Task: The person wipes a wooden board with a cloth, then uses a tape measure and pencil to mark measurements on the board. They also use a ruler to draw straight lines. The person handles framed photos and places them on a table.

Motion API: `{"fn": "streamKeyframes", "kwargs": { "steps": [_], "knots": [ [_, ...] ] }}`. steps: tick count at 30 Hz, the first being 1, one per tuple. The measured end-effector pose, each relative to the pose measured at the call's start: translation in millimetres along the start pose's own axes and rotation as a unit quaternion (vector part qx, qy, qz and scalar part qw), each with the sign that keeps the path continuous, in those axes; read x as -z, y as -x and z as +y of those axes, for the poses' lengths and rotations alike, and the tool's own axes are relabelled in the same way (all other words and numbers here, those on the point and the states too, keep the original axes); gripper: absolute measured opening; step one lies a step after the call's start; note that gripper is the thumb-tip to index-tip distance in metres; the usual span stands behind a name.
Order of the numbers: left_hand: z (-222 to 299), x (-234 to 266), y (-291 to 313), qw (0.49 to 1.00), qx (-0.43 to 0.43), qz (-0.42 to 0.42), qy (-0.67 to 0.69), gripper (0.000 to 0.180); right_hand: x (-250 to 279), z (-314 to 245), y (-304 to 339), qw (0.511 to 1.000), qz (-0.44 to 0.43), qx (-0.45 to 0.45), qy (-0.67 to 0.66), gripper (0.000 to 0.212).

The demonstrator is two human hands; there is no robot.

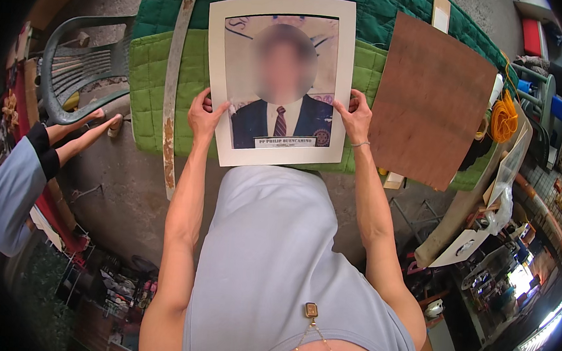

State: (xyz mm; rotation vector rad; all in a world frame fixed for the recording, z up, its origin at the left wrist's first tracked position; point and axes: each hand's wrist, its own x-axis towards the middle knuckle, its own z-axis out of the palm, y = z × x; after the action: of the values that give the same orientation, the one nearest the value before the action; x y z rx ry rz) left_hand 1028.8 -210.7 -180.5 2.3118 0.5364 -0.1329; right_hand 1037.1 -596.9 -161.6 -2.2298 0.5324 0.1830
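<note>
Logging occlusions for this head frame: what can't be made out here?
- Matted portrait print: the face is blurred out.
- Left hand and right hand: fingers go under the print's edges, so the grip beneath is hidden.
- Green quilted pad: the middle is covered by the print and the brown board.
- Table under the pad: the person's torso hides the near edge.
- Shelf clutter at lower right: too small and fisheye-bent to identify.

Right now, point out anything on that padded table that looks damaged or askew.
The long flat metal strip left of the matted portrait is rusty and flaking, and its lower end overhangs the green quilted pad. The brown board lies skewed, its corner past the pad's edge. Both hands, left hand and right hand, hold the portrait straight.
</note>
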Motion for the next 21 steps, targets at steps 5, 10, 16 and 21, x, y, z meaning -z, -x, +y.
{"fn": "streamKeyframes", "kwargs": {
  "steps": [5,10,16,21],
  "knots": [
    [1.4,-0.9,2.2,1.0,-0.002,0.008,0.009,0.062,0.3,-0.6,0.3,1.0,-0.002,-0.002,-0.026,0.055],
    [0.5,-4.5,3.7,0.999,-0.014,0.027,0.033,0.06,-3.8,2.6,2.0,0.997,0.012,0.001,-0.073,0.05],
    [1.0,-17.3,2.2,0.977,-0.022,0.052,0.204,0.057,-9.4,6.8,3.3,0.975,0.019,0.032,-0.22,0.037],
    [2.3,-19.4,5.6,0.972,-0.021,0.072,0.222,0.051,-4.9,10.3,6.6,0.963,-0.021,-0.018,-0.269,0.034]
  ]
}}
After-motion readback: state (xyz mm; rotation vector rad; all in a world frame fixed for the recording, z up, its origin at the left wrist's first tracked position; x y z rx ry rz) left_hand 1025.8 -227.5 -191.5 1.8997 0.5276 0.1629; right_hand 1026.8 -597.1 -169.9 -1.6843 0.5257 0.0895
